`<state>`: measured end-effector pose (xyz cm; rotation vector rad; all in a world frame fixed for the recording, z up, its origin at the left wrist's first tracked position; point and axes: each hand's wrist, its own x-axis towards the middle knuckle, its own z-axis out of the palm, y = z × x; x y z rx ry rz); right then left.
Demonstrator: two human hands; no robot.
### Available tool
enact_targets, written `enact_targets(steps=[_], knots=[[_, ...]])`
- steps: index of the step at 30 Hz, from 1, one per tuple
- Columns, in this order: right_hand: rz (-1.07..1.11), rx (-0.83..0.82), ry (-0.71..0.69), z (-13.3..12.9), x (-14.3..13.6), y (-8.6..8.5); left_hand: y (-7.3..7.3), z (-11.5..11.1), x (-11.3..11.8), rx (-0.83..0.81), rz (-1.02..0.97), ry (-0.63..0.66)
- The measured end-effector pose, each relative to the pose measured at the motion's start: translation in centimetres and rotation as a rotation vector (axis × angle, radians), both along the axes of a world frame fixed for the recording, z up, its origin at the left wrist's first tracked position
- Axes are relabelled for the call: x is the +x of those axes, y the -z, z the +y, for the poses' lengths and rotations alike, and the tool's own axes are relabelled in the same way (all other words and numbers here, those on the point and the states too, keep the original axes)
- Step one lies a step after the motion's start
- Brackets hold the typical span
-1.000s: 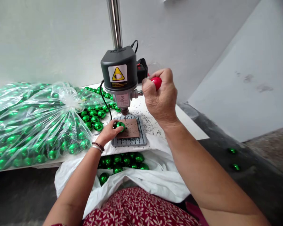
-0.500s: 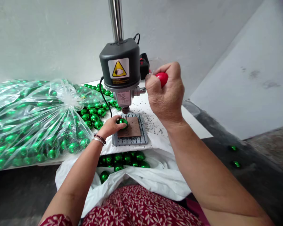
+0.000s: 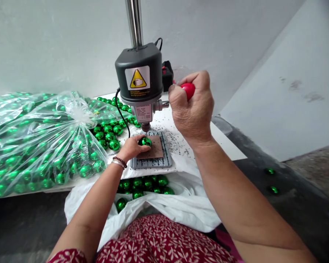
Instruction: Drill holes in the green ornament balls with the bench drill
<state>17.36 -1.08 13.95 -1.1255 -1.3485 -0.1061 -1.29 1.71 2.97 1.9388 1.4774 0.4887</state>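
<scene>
Tabletop [image 3: 228, 150]: one drill [image 3: 139, 75], one ball [image 3: 146, 141] in left fingers [image 3: 144, 148].

Left hand [image 3: 132, 147] low, thumb [image 3: 144, 148] opposing fingers [image 3: 138, 137]; right hand [image 3: 193, 107] higher, fisted; forearms [image 3: 91, 206] converging forward

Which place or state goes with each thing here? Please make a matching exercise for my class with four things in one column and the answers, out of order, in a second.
Column 1
1. Left hand
2. Right hand
3. Clear bag
4. Brown board

Column 2
A. Flat on the grey base, below the drill
B. Knotted, with many shiny balls inside
C. Holding one green ball
D. Closed around a red knob

Right pairs: 1-C, 2-D, 3-B, 4-A
</scene>
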Motion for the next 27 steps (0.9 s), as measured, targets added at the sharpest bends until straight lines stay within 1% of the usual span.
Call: enact_targets(steps=[5, 10, 14, 18, 24, 27], knots=[[-0.013, -0.012, 0.021, 0.0, 0.1, 0.1, 0.8, -0.4, 0.0, -0.065, -0.118, -0.075], [-0.03, -0.039, 0.026, -0.2, 0.3, 0.0, 1.7, -0.5, 0.2, -0.077, -0.225, -0.105], [-0.028, -0.016, 0.045, -0.5, 0.2, -0.1, 1.9, -0.6, 0.4, -0.082, -0.252, -0.126], [0.04, 0.002, 0.074, -0.9, -0.2, -0.2, 2.0, -0.6, 0.6, -0.056, -0.241, -0.105], [0.083, 0.034, 0.072, -1.0, -0.6, -0.2, 1.9, -0.3, 0.6, -0.023, -0.152, -0.078], [0.095, 0.03, 0.053, -1.0, -0.5, -0.2, 1.9, -0.3, 0.4, -0.014, -0.168, -0.025]])
